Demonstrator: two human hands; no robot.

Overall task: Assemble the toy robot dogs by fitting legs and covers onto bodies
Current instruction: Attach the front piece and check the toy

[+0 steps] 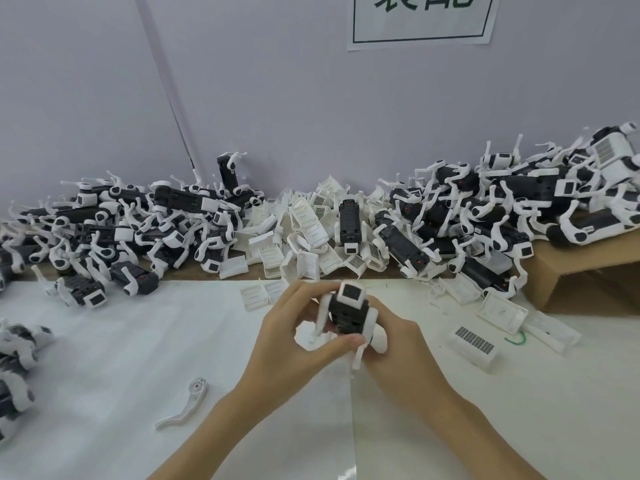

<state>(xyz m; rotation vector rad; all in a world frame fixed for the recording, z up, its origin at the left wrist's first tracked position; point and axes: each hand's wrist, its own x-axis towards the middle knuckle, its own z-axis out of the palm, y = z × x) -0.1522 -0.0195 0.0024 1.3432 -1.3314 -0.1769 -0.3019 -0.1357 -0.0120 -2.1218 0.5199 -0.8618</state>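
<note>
A wall sign [420, 19] shows cropped green characters, unreadable. Above the white table [104, 341], the left hand [291, 336] and right hand [398, 344], fingers closed, grip 1 dog [348, 311], its long axis running away, white head end farthest. A leg [185, 403] lies near.

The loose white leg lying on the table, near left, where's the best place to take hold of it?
Probably the narrow curved shank of the loose white leg, pinched from above across its width. It lies flat and alone on the table, round hub end away from you, and the shank is slimmer than the hub.
</note>
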